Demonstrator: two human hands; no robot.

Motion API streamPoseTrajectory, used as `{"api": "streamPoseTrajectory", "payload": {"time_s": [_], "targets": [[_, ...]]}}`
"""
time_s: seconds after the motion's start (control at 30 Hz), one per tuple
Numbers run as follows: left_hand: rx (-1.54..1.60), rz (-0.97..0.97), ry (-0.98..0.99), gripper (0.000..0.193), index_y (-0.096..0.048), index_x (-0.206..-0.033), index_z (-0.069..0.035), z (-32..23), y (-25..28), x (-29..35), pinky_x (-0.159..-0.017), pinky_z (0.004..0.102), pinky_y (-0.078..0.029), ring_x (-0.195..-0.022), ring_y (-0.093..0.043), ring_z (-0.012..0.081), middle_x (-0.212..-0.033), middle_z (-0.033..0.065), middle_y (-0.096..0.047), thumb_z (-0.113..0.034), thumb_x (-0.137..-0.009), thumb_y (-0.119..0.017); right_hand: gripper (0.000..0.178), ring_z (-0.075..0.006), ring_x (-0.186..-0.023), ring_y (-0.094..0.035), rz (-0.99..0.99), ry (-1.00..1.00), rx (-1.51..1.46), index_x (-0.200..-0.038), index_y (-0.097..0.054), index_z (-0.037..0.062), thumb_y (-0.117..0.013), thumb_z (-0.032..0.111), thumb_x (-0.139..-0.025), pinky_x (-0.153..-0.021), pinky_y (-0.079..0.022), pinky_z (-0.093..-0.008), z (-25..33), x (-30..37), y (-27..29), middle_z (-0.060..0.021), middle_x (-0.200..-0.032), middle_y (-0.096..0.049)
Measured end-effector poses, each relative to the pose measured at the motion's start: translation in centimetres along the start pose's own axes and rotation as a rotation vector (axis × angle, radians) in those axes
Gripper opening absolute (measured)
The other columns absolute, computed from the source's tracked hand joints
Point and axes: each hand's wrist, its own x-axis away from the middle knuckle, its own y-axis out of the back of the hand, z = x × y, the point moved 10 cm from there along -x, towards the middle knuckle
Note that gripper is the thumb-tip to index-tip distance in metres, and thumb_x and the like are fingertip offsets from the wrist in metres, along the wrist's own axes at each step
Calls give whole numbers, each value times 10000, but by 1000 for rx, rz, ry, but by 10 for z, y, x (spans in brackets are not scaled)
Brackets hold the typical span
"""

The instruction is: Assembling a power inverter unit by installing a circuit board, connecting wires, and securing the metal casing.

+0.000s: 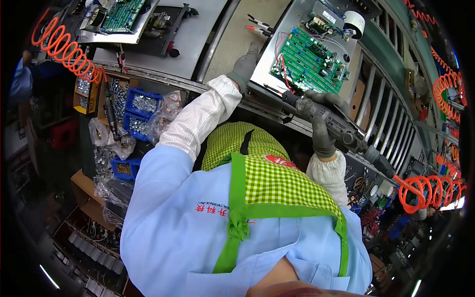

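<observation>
The right hand grips a power tool, with the green circuit board just beyond it; a slipping tip could snag the red wires. Just right of the left hand lies the white panel; whether it's held, I cannot tell; unheld, it might shift.

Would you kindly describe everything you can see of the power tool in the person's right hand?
The power tool is long and dark grey, with a scuffed, hard-looking body. It lies slantwise, nose toward the upper left near the lower edge of the green circuit board, tail toward the lower right, where an orange coiled hose leads off. The gloved right hand grips it; whether the nose touches anything is unclear.
</observation>
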Motion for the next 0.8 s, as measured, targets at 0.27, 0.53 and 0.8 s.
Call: {"api": "streamPoseTrajectory", "payload": {"time_s": [0.27,0.53,0.8], "targets": [[452,-84,153,667,-691,-922,27,44,-2,-21,-718,290,-481,-722,-622,166,-846,98,-694,-569,-967,-394,406,-239,-951,-654,-83,-52,181,-1159,-488,39,-661,17,-793,-868,-527,-373,6,-13,-8,-114,-982,-643],[285,-106,73,650,-665,-969,19,77,-9,-47,-700,320,-496,-720,-628,182,-842,96,-685,-569,-969,-388,432,-208,-871,-647,166,-125,310,-1146,-488,42,-659,24,-750,-816,-531,-344,-1,-42,-51,-149,-976,-642],[419,-87,97,659,-675,-979,20,44,-11,-21,-709,317,-497,-737,-632,177,-855,98,-688,-580,-960,-404,235,-109,-728,-614,75,-94,272,-932,-600,34,-724,57,-733,-700,-505,-267,1,-52,-49,-51,-819,-631]]}}
